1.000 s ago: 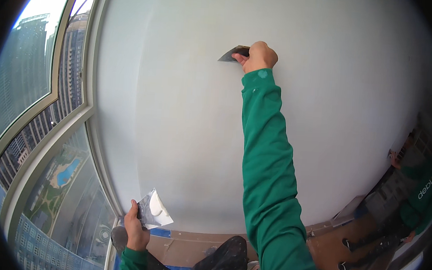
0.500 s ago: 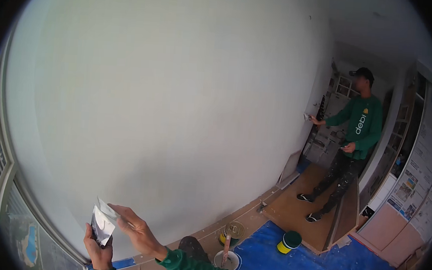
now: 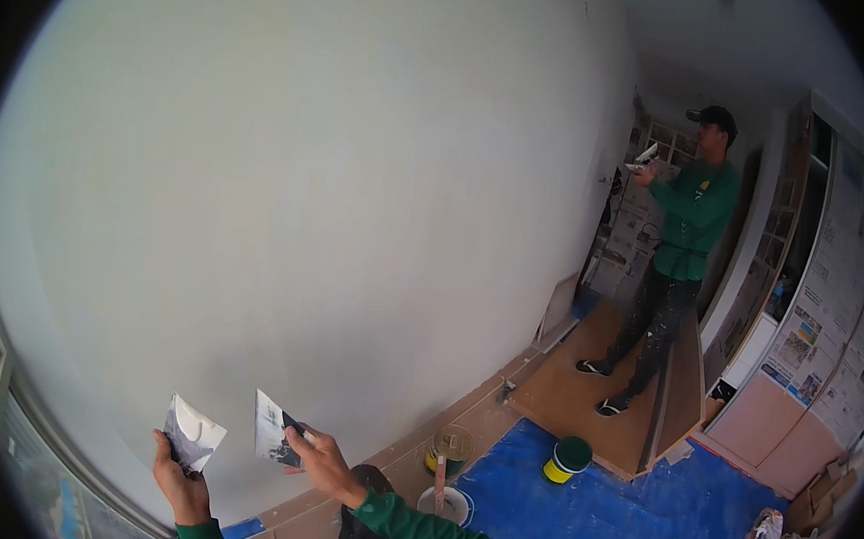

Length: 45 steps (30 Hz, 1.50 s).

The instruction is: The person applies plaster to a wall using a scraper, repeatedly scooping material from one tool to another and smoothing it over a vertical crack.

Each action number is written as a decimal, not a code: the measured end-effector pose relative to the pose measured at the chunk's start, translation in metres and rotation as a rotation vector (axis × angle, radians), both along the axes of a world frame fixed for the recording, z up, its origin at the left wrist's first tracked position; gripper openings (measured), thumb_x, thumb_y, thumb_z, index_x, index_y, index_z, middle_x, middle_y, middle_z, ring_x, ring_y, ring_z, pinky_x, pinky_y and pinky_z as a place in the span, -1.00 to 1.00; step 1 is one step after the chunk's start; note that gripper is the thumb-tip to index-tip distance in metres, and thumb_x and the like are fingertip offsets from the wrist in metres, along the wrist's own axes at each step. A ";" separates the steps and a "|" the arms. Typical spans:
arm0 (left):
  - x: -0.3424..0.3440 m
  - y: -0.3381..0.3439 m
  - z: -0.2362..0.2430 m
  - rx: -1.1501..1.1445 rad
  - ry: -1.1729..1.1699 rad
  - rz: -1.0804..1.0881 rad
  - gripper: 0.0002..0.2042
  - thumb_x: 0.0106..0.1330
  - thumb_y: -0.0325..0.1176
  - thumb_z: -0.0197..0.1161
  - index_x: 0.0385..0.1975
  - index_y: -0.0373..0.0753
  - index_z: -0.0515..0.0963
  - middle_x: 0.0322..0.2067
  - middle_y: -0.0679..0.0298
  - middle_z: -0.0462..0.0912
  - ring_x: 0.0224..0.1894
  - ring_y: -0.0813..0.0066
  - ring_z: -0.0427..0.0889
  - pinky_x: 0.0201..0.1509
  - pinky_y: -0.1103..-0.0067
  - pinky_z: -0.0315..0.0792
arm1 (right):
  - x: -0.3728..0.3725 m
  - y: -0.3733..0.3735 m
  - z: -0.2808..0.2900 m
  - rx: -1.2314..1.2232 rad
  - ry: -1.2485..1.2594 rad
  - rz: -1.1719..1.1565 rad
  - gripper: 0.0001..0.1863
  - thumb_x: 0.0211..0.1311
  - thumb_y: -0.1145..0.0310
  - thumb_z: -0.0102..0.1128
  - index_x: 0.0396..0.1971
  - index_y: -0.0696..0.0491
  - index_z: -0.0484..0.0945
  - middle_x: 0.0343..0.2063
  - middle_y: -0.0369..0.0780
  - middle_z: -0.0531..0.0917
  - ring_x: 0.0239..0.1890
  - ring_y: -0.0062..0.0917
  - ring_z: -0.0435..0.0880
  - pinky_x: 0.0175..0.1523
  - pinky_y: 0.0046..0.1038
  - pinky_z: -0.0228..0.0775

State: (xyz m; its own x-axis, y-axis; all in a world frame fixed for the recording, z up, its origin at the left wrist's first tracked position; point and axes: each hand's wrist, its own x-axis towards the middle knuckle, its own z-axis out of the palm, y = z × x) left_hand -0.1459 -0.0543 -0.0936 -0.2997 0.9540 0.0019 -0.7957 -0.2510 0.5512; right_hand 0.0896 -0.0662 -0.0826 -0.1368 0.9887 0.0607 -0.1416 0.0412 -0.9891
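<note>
My left hand (image 3: 180,480) is closed round a putty knife (image 3: 195,431) whose broad blade faces up and carries a smear of white putty. A second putty knife (image 3: 272,434), with a wide blade and a dark handle part, is gripped in my right hand (image 3: 323,465). The two blades are apart, side by side and low in front of the pale wall (image 3: 306,211). Neither blade visibly touches the wall.
By my knee stand a white bucket (image 3: 465,517) with a wooden stick (image 3: 439,482) and a lidded can (image 3: 457,444). A green-and-yellow tub (image 3: 567,461) rests on blue sheeting (image 3: 525,516). Farther right, a co-worker (image 3: 696,213) stands on a brown board (image 3: 554,383), near a paper-covered wardrobe (image 3: 831,287).
The blades were close together, the right one at the left one's edge; now my right hand has drawn its knife away to the right. The co-worker's hands have risen together.
</note>
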 end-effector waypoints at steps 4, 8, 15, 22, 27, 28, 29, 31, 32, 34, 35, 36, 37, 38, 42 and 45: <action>-0.002 0.010 -0.020 -0.027 0.085 0.022 -0.48 0.50 -0.03 -0.03 0.10 -0.46 0.41 0.02 0.12 0.55 0.01 0.28 0.58 0.10 0.40 0.47 | 0.005 0.009 -0.015 -0.190 0.347 0.015 -0.46 0.42 0.00 0.03 0.09 0.18 0.48 -0.07 -0.28 0.61 -0.06 -0.62 0.59 -0.05 -0.51 0.50; 0.002 0.011 -0.013 -0.067 0.050 0.022 -0.46 0.46 0.01 0.03 0.10 -0.43 0.42 0.03 0.14 0.54 0.01 0.30 0.58 0.09 0.42 0.46 | 0.018 0.021 -0.040 -0.210 0.390 -0.046 -0.46 0.42 0.03 0.06 0.08 0.25 0.48 -0.06 -0.27 0.61 0.00 -0.63 0.55 0.11 -0.52 0.36; -0.002 0.012 0.013 -0.130 0.084 -0.020 -0.55 0.44 -0.01 0.08 0.01 -0.32 0.50 -0.04 0.26 0.59 -0.04 0.39 0.59 0.05 0.45 0.46 | 0.023 0.013 -0.018 -0.309 0.409 -0.145 -0.46 0.40 0.12 0.11 0.12 0.29 0.44 -0.01 -0.24 0.59 0.01 -0.60 0.54 0.13 -0.50 0.34; 0.002 0.012 0.023 -0.131 0.043 -0.148 -0.63 0.43 -0.09 0.09 -0.03 -0.27 0.53 -0.06 0.30 0.61 -0.06 0.42 0.60 0.03 0.47 0.46 | 0.033 0.004 -0.026 -0.317 0.423 -0.181 -0.48 0.40 0.15 0.09 0.11 0.30 0.45 0.01 -0.22 0.59 0.02 -0.60 0.53 0.14 -0.50 0.33; 0.009 0.008 0.031 -0.143 0.013 -0.164 -0.63 0.42 -0.08 0.09 -0.03 -0.25 0.54 -0.07 0.31 0.62 -0.04 0.42 0.60 0.05 0.46 0.45 | 0.040 0.002 -0.038 -0.296 0.441 -0.244 -0.48 0.39 0.12 0.10 0.09 0.29 0.48 -0.02 -0.23 0.61 0.01 -0.61 0.53 0.12 -0.51 0.32; 0.009 0.008 0.033 -0.144 0.015 -0.164 -0.63 0.42 -0.07 0.09 -0.02 -0.25 0.53 -0.06 0.31 0.62 -0.04 0.42 0.60 0.05 0.46 0.45 | 0.041 0.000 -0.038 -0.283 0.432 -0.250 -0.49 0.39 0.12 0.11 0.09 0.28 0.48 -0.02 -0.24 0.61 0.01 -0.62 0.52 0.12 -0.51 0.32; 0.011 0.008 0.034 -0.144 0.016 -0.164 -0.63 0.42 -0.07 0.09 -0.02 -0.25 0.53 -0.06 0.31 0.62 -0.03 0.41 0.60 0.06 0.45 0.45 | 0.043 -0.001 -0.038 -0.270 0.423 -0.256 -0.49 0.39 0.13 0.11 0.08 0.27 0.49 -0.03 -0.24 0.61 0.00 -0.62 0.52 0.12 -0.52 0.31; 0.014 0.007 0.038 -0.148 0.018 -0.173 -0.62 0.43 -0.07 0.08 -0.01 -0.26 0.53 -0.06 0.31 0.62 -0.03 0.41 0.60 0.07 0.46 0.45 | 0.045 -0.003 -0.038 -0.259 0.417 -0.264 -0.50 0.39 0.13 0.11 0.08 0.27 0.49 -0.03 -0.25 0.61 0.00 -0.63 0.51 0.12 -0.51 0.30; 0.016 0.007 0.042 -0.151 0.018 -0.182 -0.62 0.43 -0.07 0.08 -0.01 -0.26 0.53 -0.06 0.31 0.62 -0.03 0.41 0.60 0.07 0.46 0.44 | 0.046 -0.003 -0.038 -0.260 0.421 -0.267 -0.50 0.39 0.13 0.12 0.08 0.26 0.50 -0.03 -0.26 0.61 0.00 -0.63 0.50 0.12 -0.51 0.30; 0.017 0.007 0.043 -0.157 0.017 -0.186 -0.62 0.43 -0.07 0.07 -0.01 -0.26 0.52 -0.06 0.31 0.61 -0.03 0.41 0.60 0.07 0.46 0.45 | 0.048 -0.003 -0.038 -0.265 0.422 -0.273 -0.51 0.38 0.14 0.12 0.07 0.26 0.50 -0.02 -0.27 0.60 0.00 -0.64 0.50 0.12 -0.51 0.30; 0.015 0.008 0.040 -0.160 0.016 -0.179 -0.62 0.44 -0.07 0.07 -0.01 -0.26 0.52 -0.06 0.31 0.61 -0.03 0.40 0.60 0.06 0.46 0.45 | 0.048 -0.004 -0.040 -0.268 0.418 -0.277 -0.51 0.38 0.14 0.12 0.07 0.26 0.50 -0.02 -0.27 0.60 0.00 -0.64 0.50 0.12 -0.51 0.30; 0.013 0.009 0.037 -0.163 0.014 -0.172 -0.62 0.44 -0.07 0.07 -0.01 -0.27 0.52 -0.06 0.31 0.61 -0.03 0.40 0.60 0.06 0.46 0.45 | 0.048 -0.004 -0.042 -0.272 0.415 -0.281 -0.51 0.38 0.14 0.12 0.07 0.26 0.50 -0.02 -0.27 0.60 0.00 -0.64 0.50 0.12 -0.51 0.30; 0.012 0.010 0.034 -0.158 0.020 -0.172 -0.62 0.44 -0.07 0.07 -0.01 -0.27 0.52 -0.06 0.31 0.61 -0.03 0.40 0.60 0.06 0.46 0.45 | 0.050 -0.004 -0.046 -0.278 0.421 -0.284 -0.51 0.38 0.14 0.13 0.06 0.27 0.50 -0.02 -0.27 0.61 0.00 -0.64 0.51 0.11 -0.51 0.30; 0.011 0.011 0.031 -0.153 0.026 -0.172 -0.62 0.44 -0.07 0.07 -0.01 -0.27 0.52 -0.06 0.31 0.61 -0.03 0.40 0.60 0.06 0.46 0.45 | 0.051 -0.005 -0.050 -0.284 0.427 -0.286 -0.51 0.38 0.14 0.13 0.06 0.28 0.50 -0.03 -0.27 0.61 -0.01 -0.64 0.51 0.10 -0.52 0.31; 0.009 0.011 0.028 -0.151 0.050 -0.181 -0.62 0.43 -0.08 0.07 0.00 -0.27 0.51 -0.05 0.30 0.61 -0.02 0.40 0.59 0.07 0.47 0.44 | 0.051 -0.006 -0.053 -0.337 0.446 -0.268 -0.51 0.37 0.14 0.13 0.01 0.31 0.53 -0.07 -0.26 0.63 -0.06 -0.64 0.55 0.07 -0.53 0.34; 0.012 0.012 0.029 -0.159 0.029 -0.190 -0.62 0.43 -0.07 0.07 -0.01 -0.26 0.52 -0.05 0.30 0.61 -0.02 0.39 0.59 0.08 0.45 0.43 | 0.053 -0.007 -0.056 -0.327 0.436 -0.293 -0.51 0.37 0.13 0.14 -0.01 0.32 0.54 -0.11 -0.25 0.65 -0.10 -0.64 0.57 0.04 -0.54 0.36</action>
